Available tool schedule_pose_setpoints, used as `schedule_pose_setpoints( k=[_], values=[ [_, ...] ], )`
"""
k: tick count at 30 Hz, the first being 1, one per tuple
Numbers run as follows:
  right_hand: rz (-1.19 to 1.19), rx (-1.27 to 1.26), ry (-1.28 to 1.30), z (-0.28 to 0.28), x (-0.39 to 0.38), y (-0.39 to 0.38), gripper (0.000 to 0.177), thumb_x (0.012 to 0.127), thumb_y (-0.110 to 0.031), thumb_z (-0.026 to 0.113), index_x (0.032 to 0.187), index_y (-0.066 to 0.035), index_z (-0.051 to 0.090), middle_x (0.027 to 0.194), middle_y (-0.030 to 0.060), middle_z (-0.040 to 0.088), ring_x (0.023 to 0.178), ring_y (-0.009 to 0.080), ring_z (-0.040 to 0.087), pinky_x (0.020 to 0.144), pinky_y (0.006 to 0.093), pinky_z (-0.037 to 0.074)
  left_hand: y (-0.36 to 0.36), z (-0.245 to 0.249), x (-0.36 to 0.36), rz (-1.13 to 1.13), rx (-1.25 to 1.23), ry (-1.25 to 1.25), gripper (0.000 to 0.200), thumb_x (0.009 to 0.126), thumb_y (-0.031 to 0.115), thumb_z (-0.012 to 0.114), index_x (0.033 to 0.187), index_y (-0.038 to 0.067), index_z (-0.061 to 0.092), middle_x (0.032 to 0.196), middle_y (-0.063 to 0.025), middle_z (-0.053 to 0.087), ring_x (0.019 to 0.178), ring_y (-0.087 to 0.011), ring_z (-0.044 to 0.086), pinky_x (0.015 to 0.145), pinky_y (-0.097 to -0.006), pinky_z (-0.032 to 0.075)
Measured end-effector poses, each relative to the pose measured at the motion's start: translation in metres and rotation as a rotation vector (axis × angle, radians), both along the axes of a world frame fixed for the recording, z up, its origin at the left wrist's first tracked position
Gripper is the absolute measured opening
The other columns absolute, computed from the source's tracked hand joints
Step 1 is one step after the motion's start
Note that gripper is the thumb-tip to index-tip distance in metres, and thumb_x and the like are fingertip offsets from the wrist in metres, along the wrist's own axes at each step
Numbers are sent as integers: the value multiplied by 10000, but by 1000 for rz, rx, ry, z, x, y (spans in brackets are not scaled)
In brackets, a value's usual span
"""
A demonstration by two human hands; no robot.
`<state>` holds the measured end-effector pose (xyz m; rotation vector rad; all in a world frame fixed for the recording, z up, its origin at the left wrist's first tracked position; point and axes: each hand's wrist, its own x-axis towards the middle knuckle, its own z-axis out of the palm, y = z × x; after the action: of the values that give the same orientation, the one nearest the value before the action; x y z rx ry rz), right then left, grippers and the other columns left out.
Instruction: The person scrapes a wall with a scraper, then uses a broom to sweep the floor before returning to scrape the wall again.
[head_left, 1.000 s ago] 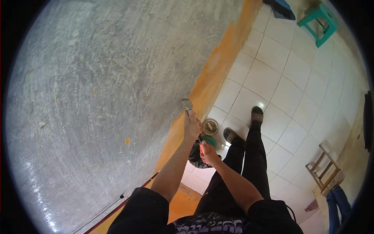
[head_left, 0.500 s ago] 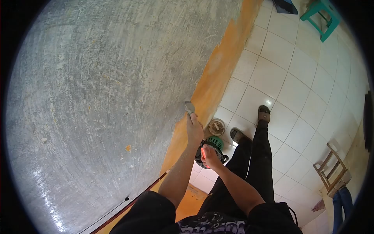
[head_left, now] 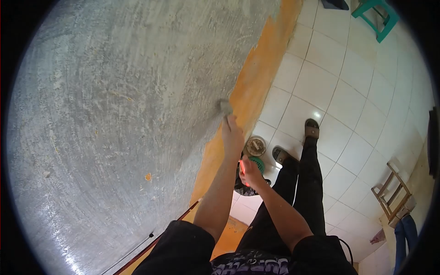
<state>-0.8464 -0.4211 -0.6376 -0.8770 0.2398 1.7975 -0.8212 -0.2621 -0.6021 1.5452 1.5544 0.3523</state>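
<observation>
My left hand (head_left: 233, 133) is wrapped round the handle of a scraper-like tool (head_left: 225, 107), whose slightly blurred head lies at the grey, streaked wall (head_left: 137, 101) near its border with the orange band (head_left: 250, 75). To the right and lower, my right hand (head_left: 251, 172) grips a red object (head_left: 242, 167), mostly hidden by the fingers. Beneath that hand are a black plastic bag (head_left: 245, 187) and a green basket (head_left: 260, 164). A round container (head_left: 255, 145) with something pale in it stands on the floor just above the basket.
My sandalled feet (head_left: 311, 129) are on the white tiled floor (head_left: 341, 105). A green stool (head_left: 382, 23) stands at the upper right, beside a dark object (head_left: 335, 4). At the lower right are a wooden frame (head_left: 389, 195) and blue cloth (head_left: 405, 233).
My left hand and the tool have moved up along the wall. My right hand has shifted slightly up and right with the red object. The whole view has shifted a little.
</observation>
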Motion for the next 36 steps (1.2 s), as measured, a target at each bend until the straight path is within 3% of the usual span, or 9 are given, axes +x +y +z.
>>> schedule_pose_setpoints(
  k=[14,15,18,23,24,26,29,33,36],
  values=[
    [172,32,-320,7,-17,-30,600,969,-610,409,783,-50,519,511,54,426,370,177,452,358,323,329,-29,25,-23,276,-322,-268,293,1029,433,372,1060,151,443,586,16,364,429,-87,348,386,-272,303],
    [5,179,-726,-12,-24,-22,617,961,-637,409,776,-58,512,517,52,431,373,169,453,356,319,328,-18,24,-10,254,-356,-279,293,1029,433,374,1064,150,444,587,17,362,430,-87,347,385,-271,302],
    [60,-13,54,-38,-16,-17,547,955,-586,453,850,-51,499,543,59,459,376,161,468,354,329,346,-8,25,13,217,-346,-254,295,1027,431,374,1075,150,449,591,19,363,433,-86,350,383,-272,301],
    [-85,381,-1090,-43,-10,-23,301,928,-238,613,1077,-7,491,580,80,499,355,191,481,360,369,382,-23,19,-2,315,-323,-262,337,1038,425,363,1109,112,465,586,9,392,405,-106,357,367,-276,312],
    [-105,381,-1082,-42,-10,-24,274,933,-221,602,1065,-10,489,579,84,497,382,200,496,382,377,398,-16,18,6,292,-332,-237,343,1038,429,359,1100,107,462,591,5,395,405,-109,356,368,-278,313],
    [163,125,-354,-32,18,-20,218,942,-187,580,1039,-17,484,577,93,491,435,219,526,425,392,431,-16,17,10,273,-333,-240,337,1035,441,363,1085,118,446,585,10,376,407,-105,348,368,-283,310],
    [194,9,-197,-27,38,-20,290,960,-336,492,940,-47,475,551,72,454,422,200,490,394,370,392,-15,13,24,289,-310,-323,312,1028,456,379,1070,149,419,567,26,334,411,-92,332,371,-288,303],
    [2,308,-979,-26,24,-23,527,995,-540,419,832,-45,503,526,57,422,386,185,453,352,342,331,-19,4,15,302,-309,-271,284,1027,430,373,1069,154,421,573,25,337,412,-94,328,378,-289,304],
    [223,-111,-99,-15,63,-6,325,997,-346,482,963,-27,532,557,97,448,470,263,532,510,424,432,-7,9,40,276,-301,-252,281,1028,433,370,1063,159,422,574,28,330,414,-92,322,380,-288,298]
  ],
)
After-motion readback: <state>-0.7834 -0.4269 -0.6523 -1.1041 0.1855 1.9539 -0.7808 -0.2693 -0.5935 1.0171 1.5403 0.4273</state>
